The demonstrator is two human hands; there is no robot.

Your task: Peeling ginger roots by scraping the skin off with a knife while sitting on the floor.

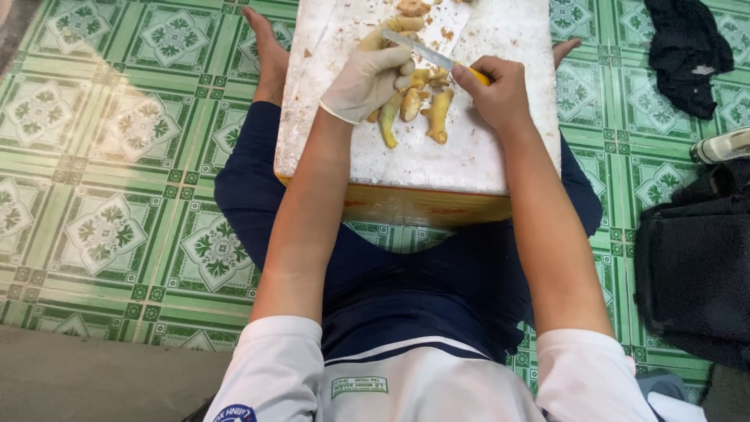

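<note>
My left hand (367, 78) wears a white glove and presses down on a pale yellow chicken foot (414, 94) lying on a thick white cutting board (461, 160). My right hand (500, 94) is bare and grips a small knife (426, 51) by its yellow handle, the blade angled up-left over the gloved fingers. More yellow pieces lie beside the foot, one (439, 116) just left of my right hand. Scraps dot the board's far end.
The board rests on a yellow-orange block (422, 207) between my bare feet on a green patterned tile floor (117, 156). A black cloth (687, 51) lies at top right, a black bag (695, 266) at right, a bottle (723, 146) above it.
</note>
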